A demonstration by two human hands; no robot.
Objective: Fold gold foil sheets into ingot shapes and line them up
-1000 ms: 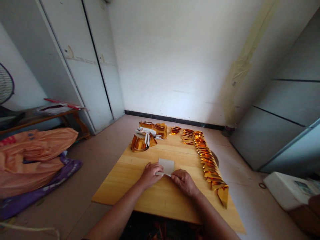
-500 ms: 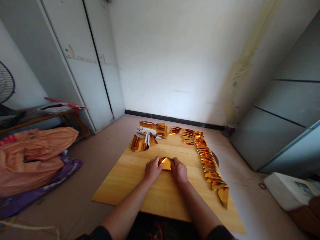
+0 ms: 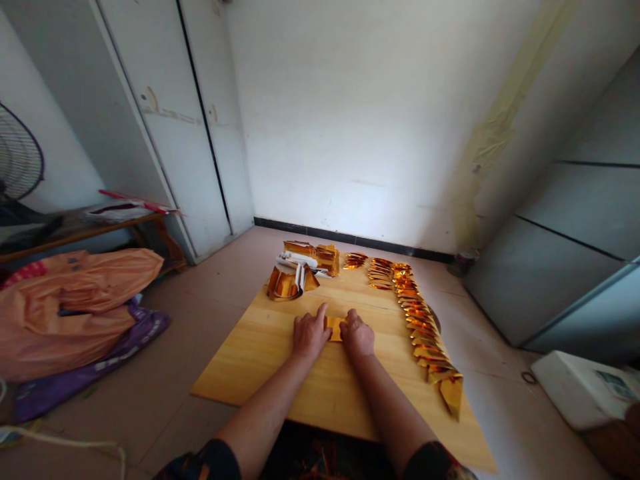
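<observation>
- Head view looks down on a wooden bench [image 3: 280, 360] with both my hands laid near its middle.
- My left hand [image 3: 310, 333] lies palm down, fingers stretched away from me, its grip flat and open, pressing the left end of a small folded gold paper [image 3: 334, 328].
- My right hand [image 3: 358, 335] has its fingers curled under, knuckles up, pressing the paper's right end; I cannot tell whether that grip pinches the paper or only bears on it.
- Only a narrow strip of the gold paper shows between my hands. It lies flat on the bench, its long axis running left to right across me; I cannot tell which way any tip points.
- Farther from me, at the far left of the bench, sits a pile of gold foil sheets [image 3: 300, 267] with some white paper among them.
- A row of folded gold pieces [image 3: 417, 320] runs along the right edge of the bench from the far end toward me, well apart from my hands.
- On the floor to the left lies an orange plastic bag [image 3: 75, 300].
</observation>
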